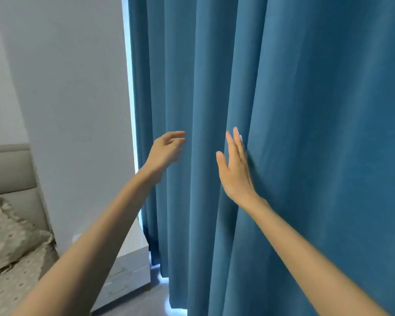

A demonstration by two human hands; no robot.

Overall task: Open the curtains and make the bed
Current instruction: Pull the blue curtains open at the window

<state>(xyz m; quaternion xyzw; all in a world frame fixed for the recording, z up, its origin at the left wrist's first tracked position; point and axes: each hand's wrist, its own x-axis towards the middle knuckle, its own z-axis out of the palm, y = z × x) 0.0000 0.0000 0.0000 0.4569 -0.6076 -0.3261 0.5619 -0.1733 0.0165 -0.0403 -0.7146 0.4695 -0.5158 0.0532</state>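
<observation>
A heavy blue curtain (294,110) hangs drawn shut in deep folds and fills the right two thirds of the view. My right hand (235,169) has straight fingers, and their tips slip into a fold of the fabric. My left hand (167,151) reaches toward the curtain near its left edge with relaxed, slightly bent fingers and holds nothing. At the lower left is the bed (12,286) with a rumpled patterned cover and a patterned pillow (7,238).
A padded beige headboard (7,169) stands against the white wall (66,99). A white bedside cabinet (128,267) with drawers sits between the bed and the curtain. Daylight shows in a thin strip along the curtain's left edge and under its hem.
</observation>
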